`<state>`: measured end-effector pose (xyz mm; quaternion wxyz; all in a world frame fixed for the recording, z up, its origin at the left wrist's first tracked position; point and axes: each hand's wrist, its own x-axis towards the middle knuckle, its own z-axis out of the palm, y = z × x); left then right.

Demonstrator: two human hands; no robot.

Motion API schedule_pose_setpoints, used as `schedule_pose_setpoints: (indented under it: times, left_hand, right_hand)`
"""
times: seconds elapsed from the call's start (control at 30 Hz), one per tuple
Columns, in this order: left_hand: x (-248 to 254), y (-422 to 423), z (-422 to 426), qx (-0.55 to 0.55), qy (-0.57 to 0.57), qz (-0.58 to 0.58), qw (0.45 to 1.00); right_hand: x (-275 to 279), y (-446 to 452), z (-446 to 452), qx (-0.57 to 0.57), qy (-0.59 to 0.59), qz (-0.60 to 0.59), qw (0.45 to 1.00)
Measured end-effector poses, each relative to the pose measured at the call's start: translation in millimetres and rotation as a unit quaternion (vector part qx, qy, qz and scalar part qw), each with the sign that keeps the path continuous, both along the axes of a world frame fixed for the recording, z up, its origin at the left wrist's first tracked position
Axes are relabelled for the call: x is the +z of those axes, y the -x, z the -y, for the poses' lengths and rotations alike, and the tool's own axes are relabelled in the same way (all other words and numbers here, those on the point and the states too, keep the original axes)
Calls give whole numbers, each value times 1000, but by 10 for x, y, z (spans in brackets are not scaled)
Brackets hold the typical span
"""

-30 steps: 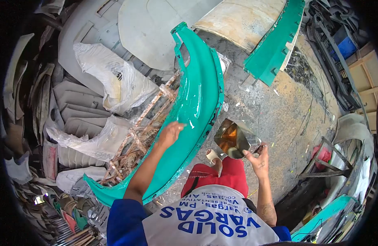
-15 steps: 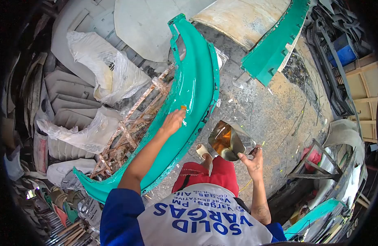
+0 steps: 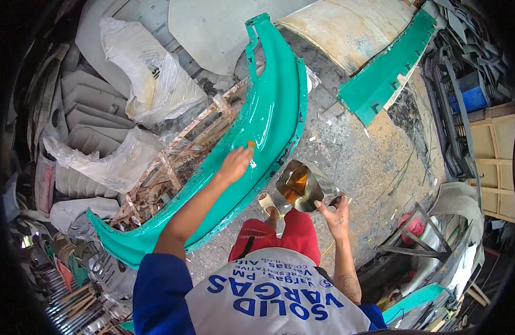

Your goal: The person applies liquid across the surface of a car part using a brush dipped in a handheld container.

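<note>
Green curved panel (image 3: 277, 100): state its position, working left to right.

A plastic-wrapped part (image 3: 157, 78) lies at the far left. Next comes a rusty frame (image 3: 167, 167), and the panel runs diagonally beside and apparently over it, its upper end farthest from the wearer.

State of the left hand (image 3: 233, 166)?

Narrow grip — a small orange piece (image 3: 251, 144) projects from the fingertips beside the glossy streaks on the panel. Whether the piece touches the surface, I cannot tell.

What handling suits that position?

In my judgement, a light, even grip, with the orange piece set flat to the curve and its corners off the surface. Carry the left forearm (image 3: 199, 209) clear of the panel; the gloss looks wet and could smear.

And to the right of the panel?

A metal can (image 3: 307, 192), open, amber-toned inside. The right hand (image 3: 335, 212) grips it at its right side, fingers closed.

Any caution there?

Hold the can near the panel but clear of its edge — and limit the tilt, since any liquid inside could spill.
</note>
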<state>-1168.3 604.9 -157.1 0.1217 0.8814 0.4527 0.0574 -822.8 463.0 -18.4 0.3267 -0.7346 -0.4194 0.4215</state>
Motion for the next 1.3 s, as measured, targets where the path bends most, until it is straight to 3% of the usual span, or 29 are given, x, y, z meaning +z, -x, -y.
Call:
schedule_pose_setpoints:
  times: [0.2,0.27,0.3,0.37,0.5,0.53,0.6,0.67,0.73,0.77,0.8,0.87,0.9,0.93,0.97,1.03,1.07,1.13,1.2,1.23,1.3]
  left_hand:
    - [446,123,968,34,165,33,985]
    - [565,222,1021,125,82,158,976]
    - [749,203,1001,125,83,163,975]
    - [1209,164,879,250,156,357,887]
    - [1373,16,778,171,155,387,893]
    - [1324,-48,741,175,151,389,892]
    - [1112,-125,648,95,81,293,948]
    - [857,-58,634,97,96,287,948]
    - [915,36,576,167,133,418,883]
    - [950,119,597,236,192,436,847]
    - [919,200,602,234,194,436,847]
    - [786,358,610,356,237,516,742]
    - [689,394,576,375,224,512,740]
    - [608,387,528,377,228,510,739]
    - [516,360,488,358,174,479,783]
    - [302,327,494,282,68,392,873]
    - [236,334,584,285,69,394,871]
    - [260,307,853,209,52,230,949]
    - [430,359,1093,195,105,218,950]
    - [555,389,1169,176,155,207,950]
    - [618,463,1140,154,204,194,947]
  right_hand:
    - [-156,251,-118,21,-12,-7,1000]
    - [-133,345,-189,48,-7,16,999]
    - [-166,361,-220,54,37,-21,998]
    - [-370,449,-276,60,6,14,998]
    - [-371,723,-428,90,-19,72,993]
    - [-364,772,-460,104,-19,70,992]
    - [-501,845,-486,126,-31,93,987]
    - [-505,958,-535,114,-13,59,992]
    - [-396,1036,-594,93,-14,42,995]
    - [-408,1039,-601,84,-2,28,996]
    - [-441,1040,-587,76,12,14,997]
    - [-670,992,-551,52,26,-14,998]
    - [-641,981,-537,48,10,42,998]
    - [-620,967,-513,46,-6,99,994]
    - [-603,932,-509,31,12,26,999]
    - [-571,846,-460,30,1,6,1000]
    - [-549,805,-468,29,-20,-18,999]
    - [-524,666,-411,36,-27,-14,999]
    - [-595,478,-329,-10,6,-110,994]
    - [-231,493,-350,-30,46,-151,987]
    - [-342,279,-200,-24,13,-147,989]
